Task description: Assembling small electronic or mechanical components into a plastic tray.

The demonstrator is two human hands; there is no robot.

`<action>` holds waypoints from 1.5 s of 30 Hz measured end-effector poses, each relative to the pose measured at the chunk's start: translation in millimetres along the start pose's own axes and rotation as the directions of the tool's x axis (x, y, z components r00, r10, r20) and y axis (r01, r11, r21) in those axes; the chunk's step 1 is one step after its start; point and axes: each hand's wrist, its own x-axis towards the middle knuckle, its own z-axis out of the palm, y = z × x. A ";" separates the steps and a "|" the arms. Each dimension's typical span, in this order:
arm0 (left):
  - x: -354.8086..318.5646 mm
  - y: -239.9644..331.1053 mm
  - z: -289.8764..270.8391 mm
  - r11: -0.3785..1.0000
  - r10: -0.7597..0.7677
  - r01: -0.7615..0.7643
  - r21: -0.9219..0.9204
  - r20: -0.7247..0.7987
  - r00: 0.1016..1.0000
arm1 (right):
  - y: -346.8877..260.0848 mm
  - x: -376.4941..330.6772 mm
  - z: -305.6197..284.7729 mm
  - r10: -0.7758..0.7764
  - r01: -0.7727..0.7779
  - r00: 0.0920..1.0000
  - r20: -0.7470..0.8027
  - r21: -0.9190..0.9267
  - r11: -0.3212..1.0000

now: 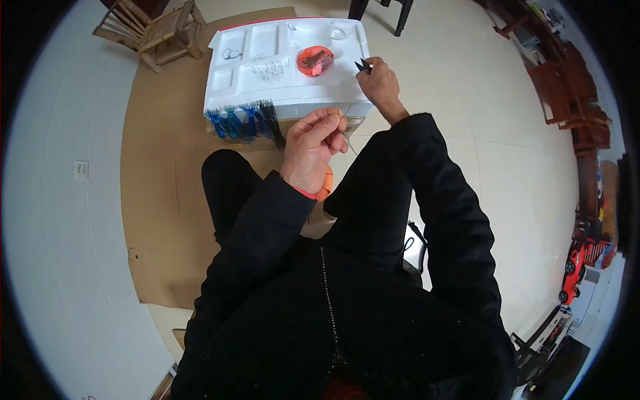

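Observation:
My left hand [311, 148] is closed in a pinch on a thin thread [351, 145], whose loose end trails over my lap. To its right and farther off, my right hand [381, 88] is wrapped round black snips [363, 65]; two pointed blades stick out past the fingers, their handles hidden in the palm. Both hands are near the front right of a white foam tray [293, 93] with molded compartments. On it sit an orange-red round dish [307, 67] with something dark and pink inside, and a spread of small thin wire-like pieces [269, 71].
Blue mesh-like bundles [233, 125] and a black bundle [272, 125] hang over the tray's front edge. A clear cup [339, 32] stands at its back right. Cardboard [163, 200] covers the floor at left. A bamboo chair [163, 37] and a dark stool [400, 19] stand beyond.

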 end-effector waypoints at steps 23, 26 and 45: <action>-11.7 12.7 -15.9 0.988 -0.049 0.047 -0.149 -0.009 0.999 | 7.4 25.9 38.7 0.002 -0.009 1.000 -0.029 -0.239 0.971; -15.2 14.7 -12.9 0.989 -0.033 0.031 -0.142 -0.014 0.999 | 5.6 6.1 25.6 -0.359 0.269 0.883 -0.303 -0.300 0.915; -70.5 -2.9 24.8 0.932 0.350 -0.342 0.122 -0.054 0.935 | -123.7 -206.4 -83.4 0.078 -0.068 0.996 0.040 0.909 0.410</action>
